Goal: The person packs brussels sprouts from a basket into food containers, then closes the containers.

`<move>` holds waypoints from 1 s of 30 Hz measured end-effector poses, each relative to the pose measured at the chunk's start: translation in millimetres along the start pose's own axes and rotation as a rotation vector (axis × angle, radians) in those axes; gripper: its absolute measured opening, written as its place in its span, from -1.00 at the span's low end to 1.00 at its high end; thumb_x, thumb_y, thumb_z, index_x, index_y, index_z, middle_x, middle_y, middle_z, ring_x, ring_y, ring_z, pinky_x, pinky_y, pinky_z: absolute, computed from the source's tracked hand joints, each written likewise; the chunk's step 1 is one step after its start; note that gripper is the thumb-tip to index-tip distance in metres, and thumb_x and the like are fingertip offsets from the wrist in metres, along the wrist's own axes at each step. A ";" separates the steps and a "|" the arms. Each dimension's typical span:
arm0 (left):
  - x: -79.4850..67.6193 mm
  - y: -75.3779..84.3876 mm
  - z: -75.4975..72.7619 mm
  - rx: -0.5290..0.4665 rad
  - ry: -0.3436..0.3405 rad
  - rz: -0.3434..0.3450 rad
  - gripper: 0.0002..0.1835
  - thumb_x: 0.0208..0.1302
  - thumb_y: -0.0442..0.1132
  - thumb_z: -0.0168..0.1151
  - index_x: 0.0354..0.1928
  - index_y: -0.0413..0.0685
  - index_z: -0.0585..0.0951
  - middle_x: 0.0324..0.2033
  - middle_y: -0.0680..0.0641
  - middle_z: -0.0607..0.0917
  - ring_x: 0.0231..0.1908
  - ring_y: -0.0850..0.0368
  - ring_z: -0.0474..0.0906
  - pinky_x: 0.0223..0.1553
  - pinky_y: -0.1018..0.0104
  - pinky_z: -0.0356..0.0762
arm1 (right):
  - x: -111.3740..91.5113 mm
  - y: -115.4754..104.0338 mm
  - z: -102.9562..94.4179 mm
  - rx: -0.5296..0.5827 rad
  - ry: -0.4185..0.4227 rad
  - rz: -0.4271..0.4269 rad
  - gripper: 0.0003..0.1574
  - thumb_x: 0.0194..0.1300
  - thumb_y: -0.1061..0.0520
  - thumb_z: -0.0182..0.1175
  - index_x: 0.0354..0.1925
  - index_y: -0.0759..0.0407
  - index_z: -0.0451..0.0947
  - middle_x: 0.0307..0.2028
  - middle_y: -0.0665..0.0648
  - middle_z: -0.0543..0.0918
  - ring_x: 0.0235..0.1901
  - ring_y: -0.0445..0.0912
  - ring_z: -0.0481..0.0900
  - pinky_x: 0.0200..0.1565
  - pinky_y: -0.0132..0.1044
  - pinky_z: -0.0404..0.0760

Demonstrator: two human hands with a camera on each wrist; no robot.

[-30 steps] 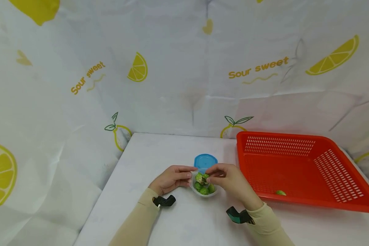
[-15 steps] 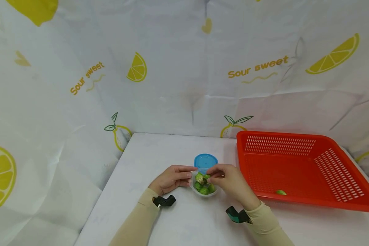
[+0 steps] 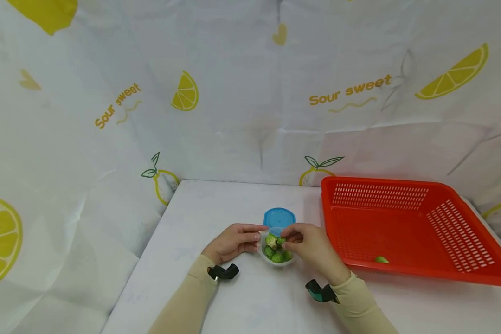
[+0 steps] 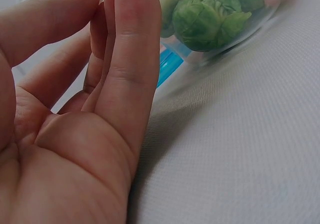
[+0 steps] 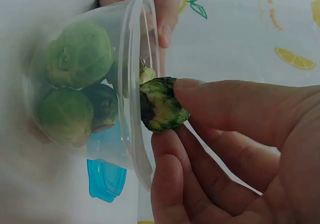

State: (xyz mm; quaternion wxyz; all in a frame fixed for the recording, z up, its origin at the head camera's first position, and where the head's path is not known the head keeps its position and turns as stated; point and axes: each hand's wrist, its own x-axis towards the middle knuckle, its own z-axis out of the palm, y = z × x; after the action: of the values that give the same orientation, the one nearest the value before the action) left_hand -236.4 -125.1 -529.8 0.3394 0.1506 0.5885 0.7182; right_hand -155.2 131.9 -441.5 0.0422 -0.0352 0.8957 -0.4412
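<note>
My left hand pinches the rim of a small clear plastic container from its left side, thumb over the edge. Several green Brussels sprouts sit inside. Between the thumb and fingers of my right hand is a shrivelled Brussels sprout with dark edges, held right at the container's mouth. In the head view, a paler sprout lies on the left beside the held one. The left wrist view shows mostly palm and fingers, with a round sprout seen through the container wall beyond them.
Just behind the container lies a blue lid on the white table. A large red basket stands at the right, with a small green leaf-like piece near its front wall. Lemon-printed cloth hangs behind the table.
Both hands keep their hold at the container. The right wrist has edged very slightly left, and the held sprout stays over the container's right side.
</note>
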 end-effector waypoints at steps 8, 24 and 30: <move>0.6 -1.0 0.0 0.008 0.016 -0.007 -0.53 0.59 -0.37 0.21 0.46 -0.30 0.55 -0.25 0.05 0.77 -0.24 0.27 0.72 -0.09 0.42 0.77 | 6.5 6.6 10.0 0.083 0.143 0.013 -0.64 0.53 0.07 0.35 0.18 0.18 0.75 0.05 0.15 0.80 0.05 0.01 0.73 0.24 0.04 0.76; 8.5 33.9 14.0 0.183 0.339 -0.071 -0.35 0.60 0.10 0.25 0.38 -0.36 0.59 0.16 -0.29 0.71 0.06 0.02 0.79 0.17 0.18 0.78 | 25.4 26.5 14.4 0.399 0.011 0.311 0.17 0.66 -0.55 -0.54 0.71 0.28 0.07 0.66 0.40 0.21 0.64 0.35 0.21 0.62 0.25 0.18; 23.6 53.9 18.9 0.067 0.446 -0.127 -0.21 0.59 0.20 0.22 0.46 -0.40 0.48 0.33 -0.36 0.64 0.32 -0.16 0.67 0.39 0.04 0.64 | 27.4 31.6 17.0 0.447 0.033 0.300 0.20 0.65 -0.56 -0.57 0.67 0.32 0.15 0.62 0.43 0.26 0.61 0.34 0.26 0.64 0.20 0.19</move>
State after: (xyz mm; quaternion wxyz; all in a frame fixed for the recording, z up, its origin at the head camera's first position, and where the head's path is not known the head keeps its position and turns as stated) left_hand -258.5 -99.6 -478.1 0.2403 -0.0379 0.6807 0.6910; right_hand -181.4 135.0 -478.1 0.0991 0.1152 0.7718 -0.6174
